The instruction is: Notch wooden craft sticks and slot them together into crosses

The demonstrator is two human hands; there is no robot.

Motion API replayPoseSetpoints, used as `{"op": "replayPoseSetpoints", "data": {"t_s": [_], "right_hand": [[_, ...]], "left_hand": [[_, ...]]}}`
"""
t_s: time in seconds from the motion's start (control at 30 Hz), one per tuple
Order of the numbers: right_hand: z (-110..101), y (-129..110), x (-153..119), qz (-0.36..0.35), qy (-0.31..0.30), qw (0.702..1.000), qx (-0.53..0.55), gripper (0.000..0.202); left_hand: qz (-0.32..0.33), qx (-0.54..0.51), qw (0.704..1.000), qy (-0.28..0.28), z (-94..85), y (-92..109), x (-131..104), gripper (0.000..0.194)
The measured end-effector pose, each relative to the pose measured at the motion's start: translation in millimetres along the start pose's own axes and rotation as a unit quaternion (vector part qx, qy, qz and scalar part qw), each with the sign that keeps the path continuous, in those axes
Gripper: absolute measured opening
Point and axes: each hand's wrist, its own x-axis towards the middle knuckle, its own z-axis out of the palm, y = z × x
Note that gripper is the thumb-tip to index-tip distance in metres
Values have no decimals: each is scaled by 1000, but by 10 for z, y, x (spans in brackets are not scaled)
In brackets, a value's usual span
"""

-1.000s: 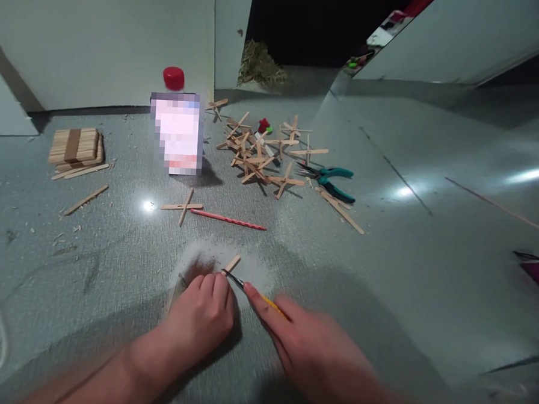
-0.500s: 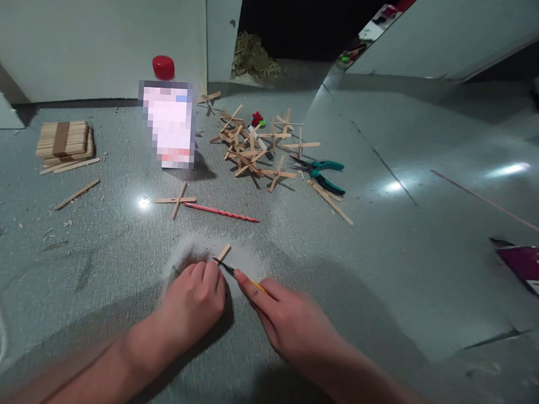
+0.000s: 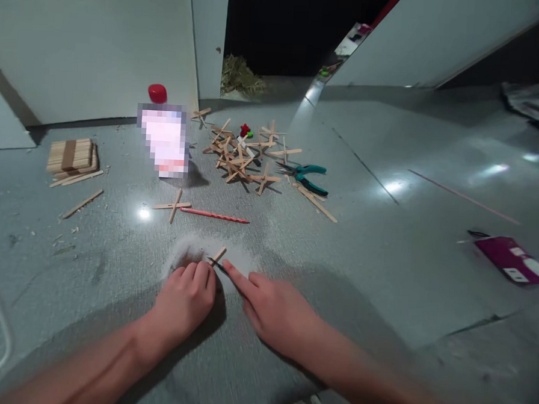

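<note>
My left hand (image 3: pixel 187 295) is closed on a wooden craft stick (image 3: pixel 220 255), pressing it to the grey floor; one end sticks out past the fingers. In my right hand (image 3: pixel 275 308) is a thin craft knife (image 3: pixel 218 266), its dark blade lying across that stick. The index finger stretches along the knife towards the blade. Beyond the hands lie a crossed pair of sticks (image 3: pixel 174 206) and a red pencil (image 3: pixel 214 215).
Behind are a pile of crossed sticks (image 3: pixel 235 158), teal pliers (image 3: pixel 311 170), a blurred container with a red cap (image 3: pixel 157 93) and a banded stick bundle (image 3: pixel 72 156). A purple packet (image 3: pixel 513 259) lies at the right.
The view has shifted a little. My right index finger has slid forward along the knife and now reaches close to the blade and stick. The left hand keeps its hold.
</note>
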Motion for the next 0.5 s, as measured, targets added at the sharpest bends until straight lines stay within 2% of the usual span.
{"op": "replayPoseSetpoints", "data": {"t_s": [0.27,0.5], "right_hand": [[-287,-239,196,36,-98,993,-53,72],[-314,-285,234,50,-112,990,-62,54]], "left_hand": [[-15,-12,997,-69,3,-18,28,19],[-59,-51,986,-147,-58,-42,80,22]]}}
